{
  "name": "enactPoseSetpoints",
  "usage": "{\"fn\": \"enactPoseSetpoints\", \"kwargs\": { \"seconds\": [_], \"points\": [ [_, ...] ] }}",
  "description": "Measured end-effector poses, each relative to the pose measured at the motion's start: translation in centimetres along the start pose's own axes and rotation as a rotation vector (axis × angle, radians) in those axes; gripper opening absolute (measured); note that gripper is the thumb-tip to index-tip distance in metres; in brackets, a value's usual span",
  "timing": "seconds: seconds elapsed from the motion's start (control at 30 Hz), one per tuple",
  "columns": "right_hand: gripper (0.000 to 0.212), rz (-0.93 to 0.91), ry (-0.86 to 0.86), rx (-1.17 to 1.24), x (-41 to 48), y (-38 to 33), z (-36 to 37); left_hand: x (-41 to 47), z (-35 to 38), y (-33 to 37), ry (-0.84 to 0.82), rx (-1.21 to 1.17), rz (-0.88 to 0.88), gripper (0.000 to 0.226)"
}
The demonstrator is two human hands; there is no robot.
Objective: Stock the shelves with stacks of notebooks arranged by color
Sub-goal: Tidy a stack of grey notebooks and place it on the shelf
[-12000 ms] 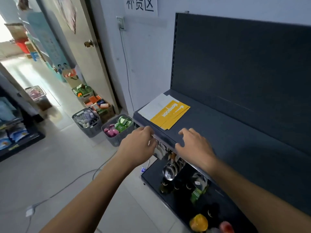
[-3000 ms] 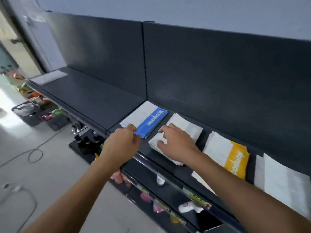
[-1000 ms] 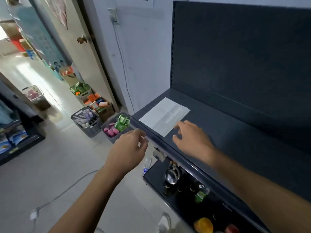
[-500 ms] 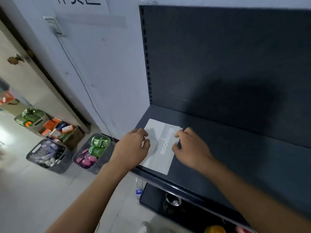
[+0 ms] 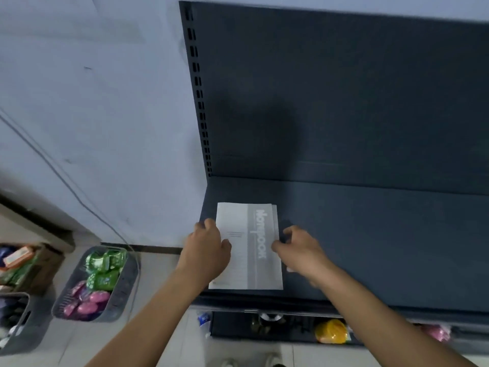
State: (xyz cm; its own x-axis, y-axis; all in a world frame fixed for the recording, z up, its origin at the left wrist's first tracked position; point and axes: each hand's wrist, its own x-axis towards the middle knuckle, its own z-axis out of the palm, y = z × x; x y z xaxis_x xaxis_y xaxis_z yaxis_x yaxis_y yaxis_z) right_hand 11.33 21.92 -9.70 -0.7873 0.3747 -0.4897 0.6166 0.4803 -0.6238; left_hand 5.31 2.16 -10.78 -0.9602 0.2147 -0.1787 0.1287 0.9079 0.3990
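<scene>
Your left hand (image 5: 209, 250) and right hand (image 5: 300, 251) grip the notebooks (image 5: 248, 263) by the edges on the shelf (image 5: 383, 247); cover reads "Notebook". Basket (image 5: 124, 287) of packets stands beside, on floor.

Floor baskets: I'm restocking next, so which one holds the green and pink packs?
The grey basket nearest the shelf, by the wall; the other grey basket, at the picture's left edge, holds only dark, blurred things.

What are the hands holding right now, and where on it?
The notebook stack on the shelf: the left hand grips its left edge, the right hand its right edge.
</scene>
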Motion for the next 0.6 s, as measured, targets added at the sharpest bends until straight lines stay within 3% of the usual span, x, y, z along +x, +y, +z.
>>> {"fn": "enactPoseSetpoints", "kwargs": {
  "seconds": [0.23, 0.4, 0.53, 0.6],
  "points": [
    [0.025, 0.081, 0.004, -0.006, -0.3, -1.7, 1.5, 0.9, -0.1, 0.3, -0.117, -0.169, -0.113, 0.030],
    [0.046, 0.104, 0.014, -0.039, 0.2, -1.6, 1.6, 1.3, -0.6, 0.6, -0.215, -0.129, -0.069, 0.016],
    [0.020, 0.088, 0.029, -0.011, 0.4, -1.3, 1.9, 1.0, -0.9, 1.4, -0.245, -0.107, -0.026, 0.019],
    [0.024, 0.074, 0.044, 0.018, 0.5, -1.1, 2.1, 0.8, -1.2, 1.4, -0.236, -0.135, -0.004, 0.026]
  ]
}}
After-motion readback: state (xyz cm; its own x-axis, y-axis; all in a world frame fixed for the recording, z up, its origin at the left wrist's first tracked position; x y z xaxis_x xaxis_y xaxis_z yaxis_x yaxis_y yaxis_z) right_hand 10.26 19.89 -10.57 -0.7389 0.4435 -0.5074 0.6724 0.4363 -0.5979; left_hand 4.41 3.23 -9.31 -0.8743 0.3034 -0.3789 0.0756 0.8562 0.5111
